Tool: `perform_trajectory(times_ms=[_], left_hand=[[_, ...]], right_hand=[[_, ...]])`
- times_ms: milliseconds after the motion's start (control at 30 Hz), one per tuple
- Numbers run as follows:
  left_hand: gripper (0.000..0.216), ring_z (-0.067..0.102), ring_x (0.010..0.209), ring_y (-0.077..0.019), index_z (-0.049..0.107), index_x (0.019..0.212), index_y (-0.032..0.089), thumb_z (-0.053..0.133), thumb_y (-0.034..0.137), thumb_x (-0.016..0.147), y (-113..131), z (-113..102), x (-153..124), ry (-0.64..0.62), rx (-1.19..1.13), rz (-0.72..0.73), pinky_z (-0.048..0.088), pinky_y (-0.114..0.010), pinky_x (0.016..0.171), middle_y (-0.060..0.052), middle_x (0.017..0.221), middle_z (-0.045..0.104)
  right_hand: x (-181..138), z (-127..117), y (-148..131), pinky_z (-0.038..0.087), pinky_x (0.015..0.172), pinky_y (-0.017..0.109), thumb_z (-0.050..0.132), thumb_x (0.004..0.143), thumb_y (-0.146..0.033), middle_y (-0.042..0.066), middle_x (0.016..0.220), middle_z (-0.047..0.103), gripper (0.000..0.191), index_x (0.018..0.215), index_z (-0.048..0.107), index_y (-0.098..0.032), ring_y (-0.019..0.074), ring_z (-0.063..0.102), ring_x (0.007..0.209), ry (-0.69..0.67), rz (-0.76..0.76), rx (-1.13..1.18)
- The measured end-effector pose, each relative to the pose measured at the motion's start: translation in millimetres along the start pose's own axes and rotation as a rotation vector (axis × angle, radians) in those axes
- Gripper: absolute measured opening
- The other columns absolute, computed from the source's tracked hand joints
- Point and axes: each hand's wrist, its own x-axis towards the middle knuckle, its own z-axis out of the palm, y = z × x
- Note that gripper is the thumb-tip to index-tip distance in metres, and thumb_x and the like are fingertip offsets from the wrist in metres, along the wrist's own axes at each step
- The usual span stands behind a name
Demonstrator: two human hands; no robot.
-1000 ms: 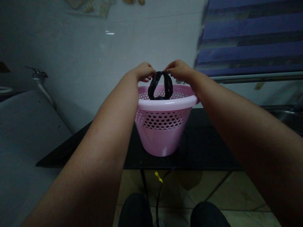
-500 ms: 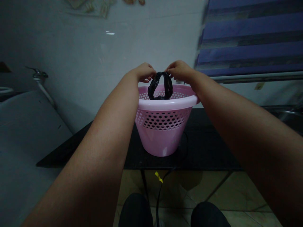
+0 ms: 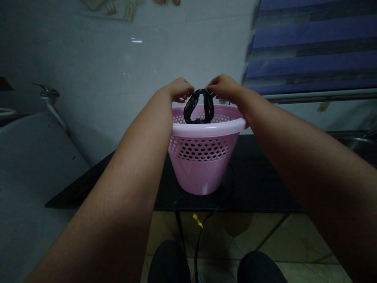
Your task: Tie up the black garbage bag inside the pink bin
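A pink plastic basket [image 3: 200,173] with a band of holes stands upright on the dark countertop. Above its rim rises a black plastic bag [image 3: 191,107], its handles pulled up into a loop. The rest of the bag sits inside the basket, partly seen through the holes. My left hand [image 3: 181,89] pinches the left side of the loop's top. From the right, my right hand [image 3: 222,86] pinches the same loop with thumb and fingers. Both forearms pass close beside the basket's rim.
The black countertop [image 3: 259,173] ends in a front edge facing my knees. A black cable with a yellow tag [image 3: 197,221] hangs over that edge. At left is a wall tap [image 3: 48,92] by a grey panel [image 3: 35,157]; a blue striped blind [image 3: 312,47] hangs right.
Almost nothing differs. Both hands keep their pinch on the bag's loop, which has shifted very slightly, and the basket stays in place.
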Motion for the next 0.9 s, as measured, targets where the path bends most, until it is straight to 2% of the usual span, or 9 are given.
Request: perform_trajectory(times_ms=[233, 667, 900], left_hand=[[0.03, 0.057, 0.082, -0.0189, 0.066, 0.086, 0.015, 0.05, 0.019, 0.06, -0.1, 0.5, -1.1, 0.003, 0.0, 0.003, 0.043, -0.027, 0.069, -0.006, 0.071, 0.056], [0.032, 0.057, 0.083, -0.0189, 0.066, 0.087, 0.015, 0.049, 0.019, 0.06, 1.4, 0.9, -3.4, 0.005, -0.005, -0.005, 0.043, -0.027, 0.069, -0.007, 0.073, 0.058], [0.032, 0.057, 0.082, -0.0186, 0.066, 0.088, 0.016, 0.05, 0.019, 0.061, 0.5, 0.7, -2.4, 0.008, 0.02, 0.005, 0.042, -0.027, 0.068, -0.006, 0.071, 0.057]], right_hand=[[2.2, 0.6, 1.8, 0.047, 0.064, 0.027, 0.053, 0.079, -0.019, 0.009, 0.078, 0.064, 0.016, 0.088, 0.066, -0.014, 0.0178, 0.06, 0.076, -0.002, -0.007, 0.008], [1.7, 0.5, 1.4, 0.046, 0.063, 0.027, 0.05, 0.077, -0.012, 0.01, 0.077, 0.064, 0.02, 0.087, 0.067, -0.013, 0.0183, 0.06, 0.076, 0.02, -0.011, 0.005], [-0.9, -0.6, -0.9, 0.046, 0.064, 0.028, 0.051, 0.077, -0.016, 0.009, 0.074, 0.064, 0.021, 0.09, 0.067, -0.013, 0.0185, 0.059, 0.075, 0.021, 0.006, -0.021]])
